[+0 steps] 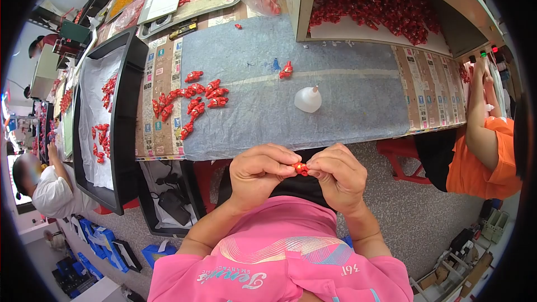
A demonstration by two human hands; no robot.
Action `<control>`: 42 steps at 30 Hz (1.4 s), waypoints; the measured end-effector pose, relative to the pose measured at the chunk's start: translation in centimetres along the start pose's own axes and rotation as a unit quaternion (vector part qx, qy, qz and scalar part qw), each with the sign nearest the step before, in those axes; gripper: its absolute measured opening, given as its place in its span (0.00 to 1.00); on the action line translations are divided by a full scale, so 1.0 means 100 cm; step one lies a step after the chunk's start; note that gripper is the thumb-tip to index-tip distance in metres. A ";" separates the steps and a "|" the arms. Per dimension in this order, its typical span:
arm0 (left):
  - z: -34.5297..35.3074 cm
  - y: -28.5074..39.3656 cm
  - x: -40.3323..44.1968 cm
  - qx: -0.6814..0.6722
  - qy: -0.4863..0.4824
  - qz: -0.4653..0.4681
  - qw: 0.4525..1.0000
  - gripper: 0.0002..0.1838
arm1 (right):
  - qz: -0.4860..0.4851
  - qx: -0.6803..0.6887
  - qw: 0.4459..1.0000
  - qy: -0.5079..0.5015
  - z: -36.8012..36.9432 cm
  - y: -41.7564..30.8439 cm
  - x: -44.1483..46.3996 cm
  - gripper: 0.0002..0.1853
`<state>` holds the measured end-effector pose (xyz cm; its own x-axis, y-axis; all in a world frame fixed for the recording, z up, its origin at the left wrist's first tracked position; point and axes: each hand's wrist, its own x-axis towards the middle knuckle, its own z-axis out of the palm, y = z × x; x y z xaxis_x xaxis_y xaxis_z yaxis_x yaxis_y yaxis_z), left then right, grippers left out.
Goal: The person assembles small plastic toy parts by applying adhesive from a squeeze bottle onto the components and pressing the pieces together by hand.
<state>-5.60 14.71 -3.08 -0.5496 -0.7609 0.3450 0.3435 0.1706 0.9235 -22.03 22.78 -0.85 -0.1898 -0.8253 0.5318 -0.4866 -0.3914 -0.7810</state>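
Note:
Between my two hands is a small red figurine (pixel 300 168) with a touch of yellow, held just off the table's front edge. My left hand (pixel 258 174) pinches one side of it with thumb and fingertips. The other side is gripped by my right hand (pixel 342 178), and the fingers partly cover the piece. On the blue-grey table mat (pixel 251 128) lies a loose group of similar red figurines (pixel 196 90) to the left. A single red figurine (pixel 286 70) lies farther back, near a white squeeze bottle (pixel 308 99) with a thin tip.
A black tray (pixel 124 117) lined with white holds more red pieces at the left. An open bin (pixel 380 38) heaped with red pieces stands at the back right. A metal tray (pixel 234 1) sits at the back. Co-workers sit at left and in an orange shirt (pixel 486 162) at right.

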 end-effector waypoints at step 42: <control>0.001 0.004 -0.003 -0.099 0.032 -0.112 0.988 0.10 | 0.132 0.110 0.985 -0.032 -0.004 0.001 0.003 0.07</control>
<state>-5.35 15.03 -2.80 -0.5808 -0.8053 0.1189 0.3653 -0.1273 0.9221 -22.45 22.67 -0.62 -0.2271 -0.9317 0.2835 -0.2303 -0.2314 -0.9452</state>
